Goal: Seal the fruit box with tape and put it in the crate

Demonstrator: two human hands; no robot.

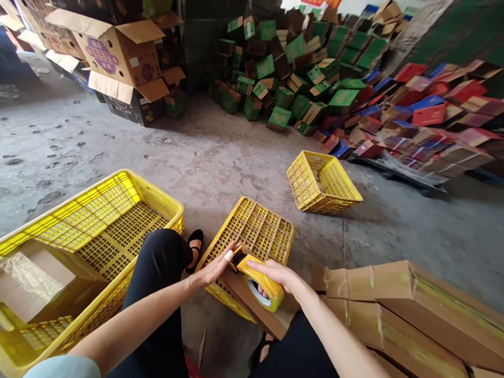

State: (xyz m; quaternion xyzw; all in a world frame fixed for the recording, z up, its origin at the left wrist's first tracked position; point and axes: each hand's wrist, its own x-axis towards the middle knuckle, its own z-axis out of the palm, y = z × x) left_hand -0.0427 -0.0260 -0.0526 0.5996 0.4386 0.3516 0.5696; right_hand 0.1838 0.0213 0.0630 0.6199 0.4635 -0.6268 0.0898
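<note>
My right hand is wrapped around a yellow tape dispenser loaded with a wide roll of yellowish tape. The dispenser's dark front end rests at the edge of a narrow brown cardboard box between my knees. My left hand lies with fingers stretched out along the box's far left side, its fingertips beside the dispenser's front. Beneath the box is an upturned yellow plastic crate. My hands and the dispenser hide part of the box top.
To my left, a large yellow crate holds a taped cardboard box. Flat cardboard boxes are stacked at right. Ahead is a smaller yellow crate. Behind lie heaped green boxes, red and blue boxes, and stacked open cartons.
</note>
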